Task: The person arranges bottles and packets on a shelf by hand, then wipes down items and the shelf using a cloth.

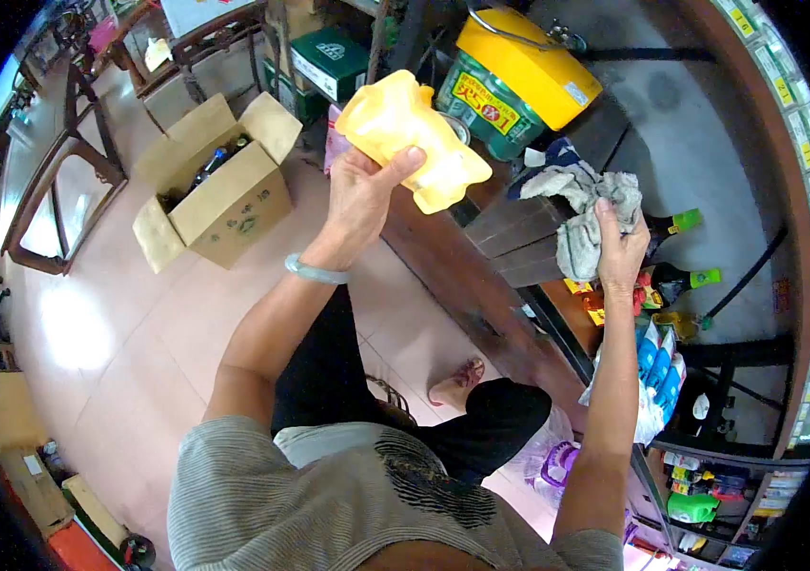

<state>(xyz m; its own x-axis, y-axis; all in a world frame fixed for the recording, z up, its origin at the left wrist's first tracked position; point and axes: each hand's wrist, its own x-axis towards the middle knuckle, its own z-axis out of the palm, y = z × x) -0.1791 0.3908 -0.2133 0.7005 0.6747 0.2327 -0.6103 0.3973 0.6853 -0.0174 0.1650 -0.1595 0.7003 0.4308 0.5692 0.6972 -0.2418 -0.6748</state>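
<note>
My left hand (pixel 363 195), with a pale bangle on its wrist, grips a pale yellow, wavy-edged piece (pixel 413 133) between thumb and fingers. Its exact kind is unclear; it catches the light brightly. My right hand (pixel 621 249) is closed on a crumpled grey cloth (pixel 588 205), which hangs over a dark wooden surface. Beyond the two hands stand a green container with a red and yellow label (pixel 489 103) and a yellow box (pixel 531 65). Dark bottles with green caps (pixel 676 281) are close to my right hand.
An open cardboard box (pixel 234 205) with bottles in it stands on the tiled floor (pixel 129 352). Green boxes (pixel 329 62) are behind it. A wooden frame (pixel 67 195) is at the left. Blue and white packs (pixel 657 366) lie beside my right forearm, near shelves with goods (pixel 710 504).
</note>
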